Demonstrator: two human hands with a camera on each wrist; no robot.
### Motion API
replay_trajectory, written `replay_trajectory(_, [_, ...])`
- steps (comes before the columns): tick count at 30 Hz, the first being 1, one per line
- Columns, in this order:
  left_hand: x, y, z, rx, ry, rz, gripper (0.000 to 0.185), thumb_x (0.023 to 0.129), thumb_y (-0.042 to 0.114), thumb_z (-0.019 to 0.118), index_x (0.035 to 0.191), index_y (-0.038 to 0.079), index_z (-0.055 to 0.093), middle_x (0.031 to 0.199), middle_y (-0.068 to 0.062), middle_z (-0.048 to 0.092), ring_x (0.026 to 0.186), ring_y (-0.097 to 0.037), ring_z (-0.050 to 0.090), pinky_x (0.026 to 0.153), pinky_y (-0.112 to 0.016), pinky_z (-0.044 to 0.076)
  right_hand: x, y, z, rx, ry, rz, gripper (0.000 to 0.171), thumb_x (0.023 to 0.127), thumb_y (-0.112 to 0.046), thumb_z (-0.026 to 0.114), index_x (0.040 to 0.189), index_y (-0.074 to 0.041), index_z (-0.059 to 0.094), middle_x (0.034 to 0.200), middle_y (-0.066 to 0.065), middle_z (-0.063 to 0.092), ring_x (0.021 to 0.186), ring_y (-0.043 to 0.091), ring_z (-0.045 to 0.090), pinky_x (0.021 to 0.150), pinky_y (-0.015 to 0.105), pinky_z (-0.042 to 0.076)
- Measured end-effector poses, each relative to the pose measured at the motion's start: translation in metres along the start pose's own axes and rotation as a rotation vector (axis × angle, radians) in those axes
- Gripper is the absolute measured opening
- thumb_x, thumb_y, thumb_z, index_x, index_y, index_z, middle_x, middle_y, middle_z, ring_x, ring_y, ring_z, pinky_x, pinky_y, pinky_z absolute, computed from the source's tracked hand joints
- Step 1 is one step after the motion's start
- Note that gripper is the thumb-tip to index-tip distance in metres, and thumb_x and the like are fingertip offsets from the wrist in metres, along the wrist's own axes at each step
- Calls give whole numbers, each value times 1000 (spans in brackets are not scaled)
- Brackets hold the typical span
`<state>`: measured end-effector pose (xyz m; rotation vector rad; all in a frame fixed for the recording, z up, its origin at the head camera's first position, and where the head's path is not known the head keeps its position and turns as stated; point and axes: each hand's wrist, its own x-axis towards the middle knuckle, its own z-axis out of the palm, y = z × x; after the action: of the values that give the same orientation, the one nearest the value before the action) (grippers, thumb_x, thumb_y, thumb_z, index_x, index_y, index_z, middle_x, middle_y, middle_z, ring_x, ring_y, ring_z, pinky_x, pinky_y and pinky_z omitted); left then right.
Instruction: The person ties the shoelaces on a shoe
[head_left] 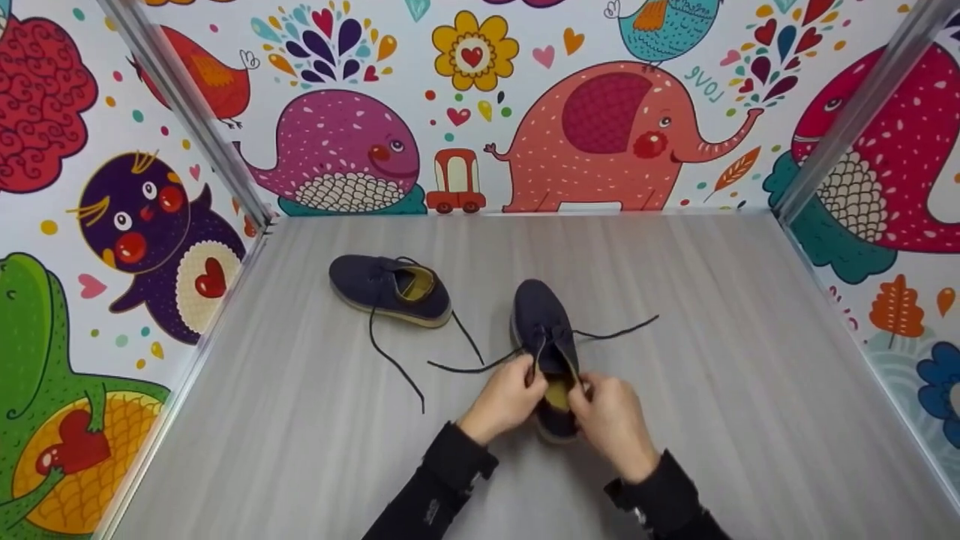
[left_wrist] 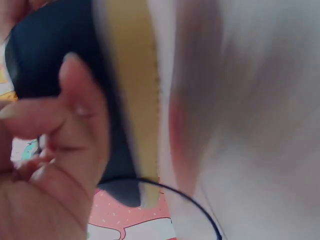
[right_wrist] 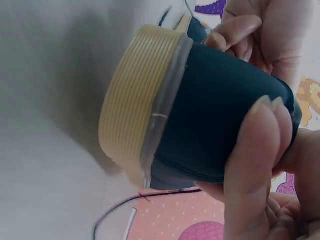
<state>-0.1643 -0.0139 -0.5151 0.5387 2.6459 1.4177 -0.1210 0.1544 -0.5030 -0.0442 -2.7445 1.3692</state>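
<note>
Right hand [right_wrist: 260, 150] and left hand [head_left: 504, 397] are both clamping the near shoe [head_left: 546, 330] at its heel/collar, toe pointing away. Looks light, soft upper w/ stiffer sole; its laces [head_left: 615, 330] are trailing loose beyond the grip.

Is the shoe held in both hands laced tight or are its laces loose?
Loose: the shoe's lace ends trail on the table at either side.
</note>
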Motion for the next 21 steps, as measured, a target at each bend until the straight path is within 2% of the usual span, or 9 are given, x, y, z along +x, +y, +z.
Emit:
replay_trajectory(6, [-30, -4, 2, -52, -125, -51, 20, 95, 10, 53, 77, 15, 48, 65, 8, 47, 49, -5, 47, 48, -22, 40, -32, 4, 8, -48, 8, -24, 20, 90, -3, 61, 103, 8, 71, 52, -9, 55, 37, 5, 50, 36, 26, 41])
replay_trajectory(12, [-47, -7, 3, -60, -159, -56, 22, 97, 12, 55, 77, 16, 48, 62, 11, 46, 47, -3, 45, 47, -20, 35, -46, 8, 5, -72, 9, -35, 18, 89, -6, 68, 101, 5, 73, 49, -14, 52, 37, 3, 46, 37, 24, 38])
replay_trajectory(14, [-50, -9, 1, -53, -160, -54, 22, 97, 12, 55, 77, 16, 47, 62, 12, 44, 48, -3, 43, 48, -20, 34, -46, 10, 2, -59, -10, -26, 16, 90, -9, 68, 99, 3, 75, 49, -13, 53, 37, 4, 47, 39, 24, 39])
replay_trajectory(18, [-53, -13, -3, -81, -176, -68, 24, 100, 21, 56, 78, 16, 50, 64, 10, 46, 51, -4, 45, 51, -22, 37, -35, 19, -5, 47, -29, 60, 14, 95, -13, 67, 91, -3, 76, 53, -6, 58, 39, 10, 53, 41, 26, 44])
replay_trajectory(21, [-52, -18, -6, -156, -175, -138, 35, 104, 39, 49, 80, 14, 54, 66, 7, 53, 51, -9, 49, 50, -25, 40, -17, 29, -8, 173, -35, 158, 21, 98, -16, 64, 87, -2, 74, 56, 3, 59, 42, 16, 56, 43, 28, 48])
